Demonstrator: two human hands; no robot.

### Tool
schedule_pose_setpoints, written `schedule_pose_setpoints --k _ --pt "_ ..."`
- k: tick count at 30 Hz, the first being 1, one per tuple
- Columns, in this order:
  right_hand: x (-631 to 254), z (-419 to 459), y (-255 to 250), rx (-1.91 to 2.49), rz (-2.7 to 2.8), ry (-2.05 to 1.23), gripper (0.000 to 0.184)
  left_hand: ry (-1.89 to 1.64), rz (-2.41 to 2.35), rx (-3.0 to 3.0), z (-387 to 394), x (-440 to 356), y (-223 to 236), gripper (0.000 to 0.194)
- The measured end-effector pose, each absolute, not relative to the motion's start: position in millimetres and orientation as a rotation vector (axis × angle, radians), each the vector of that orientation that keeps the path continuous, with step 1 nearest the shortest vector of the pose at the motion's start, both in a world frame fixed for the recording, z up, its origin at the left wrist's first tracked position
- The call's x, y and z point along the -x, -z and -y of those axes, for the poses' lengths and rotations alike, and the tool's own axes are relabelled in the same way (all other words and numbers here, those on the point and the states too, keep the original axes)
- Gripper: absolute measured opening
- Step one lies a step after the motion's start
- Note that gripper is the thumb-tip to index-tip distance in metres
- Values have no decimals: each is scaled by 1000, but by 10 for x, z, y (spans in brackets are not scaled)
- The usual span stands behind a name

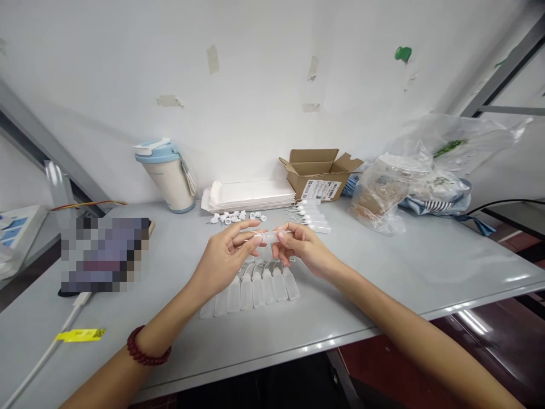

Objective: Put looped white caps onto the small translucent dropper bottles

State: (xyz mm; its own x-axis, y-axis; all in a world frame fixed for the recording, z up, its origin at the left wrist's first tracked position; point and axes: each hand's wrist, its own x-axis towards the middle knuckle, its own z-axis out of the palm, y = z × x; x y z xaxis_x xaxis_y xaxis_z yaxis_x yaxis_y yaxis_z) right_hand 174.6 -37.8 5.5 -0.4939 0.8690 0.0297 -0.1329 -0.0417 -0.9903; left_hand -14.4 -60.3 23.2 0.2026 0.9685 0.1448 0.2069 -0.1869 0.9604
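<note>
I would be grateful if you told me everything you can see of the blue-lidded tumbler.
The tumbler has a smooth, cream body, wider at the top than at the foot, with a blue base ring. Its light blue lid is on and has a white piece on top; a pale strap hangs at the right. It stands upright on the grey table, near the wall and left of the white stack. Its contents are hidden.

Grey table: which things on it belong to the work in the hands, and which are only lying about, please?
Likely in the work:
small clear bottle, between left hand and right hand
row of bottles nearer the person
bottles beyond right hand
loose white caps

Likely just lying about:
lidded cup
pixelated device
clear plastic bag

Carton and white stack: cannot tell.
</note>
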Motion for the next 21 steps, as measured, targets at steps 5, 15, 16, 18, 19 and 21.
schedule_pose_setpoints --k 5,15,16,18,19,21 --pt "-1775 385 -65 801 1508 -1631 32 -1023 -1128 -1623 620 154 -233 35" --pt "-1782 383 -70 893 1557 -1568 34 -1125 -1165 -2284 610 226 -133 20" --pt "-1781 381 -74 903 1547 -1564 35 -1175 -1152 -2339 611 220 -109 18" --pt "-1780 377 -77 909 1524 -1561 36 -1232 -1152 -2347 617 204 -85 16" --pt "-1780 375 -75 906 1512 -1558 37 -1233 -1173 -2302 621 194 -86 17" --pt "-1781 371 -68 899 1487 -1543 37 -1181 -1221 -2150 629 177 -107 22"
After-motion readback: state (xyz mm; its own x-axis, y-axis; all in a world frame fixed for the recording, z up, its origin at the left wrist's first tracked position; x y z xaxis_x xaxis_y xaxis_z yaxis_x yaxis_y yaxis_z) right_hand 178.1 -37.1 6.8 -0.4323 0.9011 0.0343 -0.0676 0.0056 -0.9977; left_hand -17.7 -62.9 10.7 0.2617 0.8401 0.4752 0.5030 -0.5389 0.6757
